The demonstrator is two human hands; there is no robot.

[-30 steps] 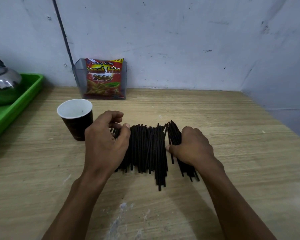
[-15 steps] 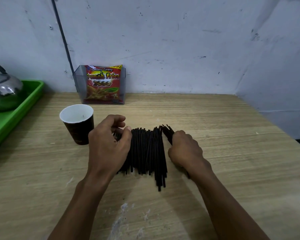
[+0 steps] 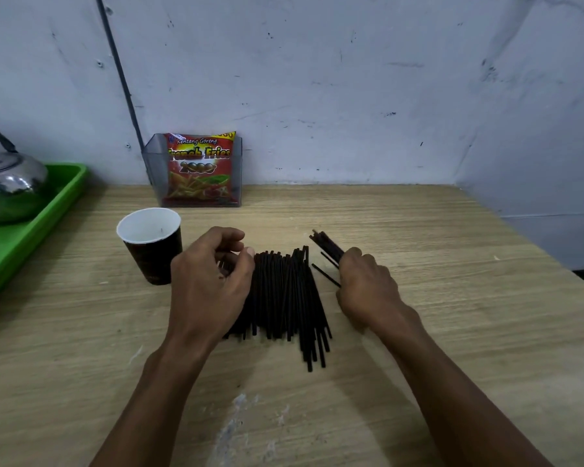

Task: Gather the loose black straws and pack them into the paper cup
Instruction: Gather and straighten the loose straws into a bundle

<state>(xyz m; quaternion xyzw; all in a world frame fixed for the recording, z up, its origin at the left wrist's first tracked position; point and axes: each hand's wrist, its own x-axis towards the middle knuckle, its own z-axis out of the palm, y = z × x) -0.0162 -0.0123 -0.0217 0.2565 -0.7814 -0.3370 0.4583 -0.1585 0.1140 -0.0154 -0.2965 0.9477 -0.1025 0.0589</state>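
On the pale wood-grain counter, I am gathering thin black plastic straws beside the dark paper cup with a white inside, which is standing upright and empty just left of the pile. My right hand is clenching a small tilted bundle of straws; my left hand is resting curled on the pile's left edge, its fingers pinching loosely, on what I cannot tell. Squaring the ends against the counter before lifting should be helping them slide in together.

kettle cut by left edge; left hand hides straw ends.
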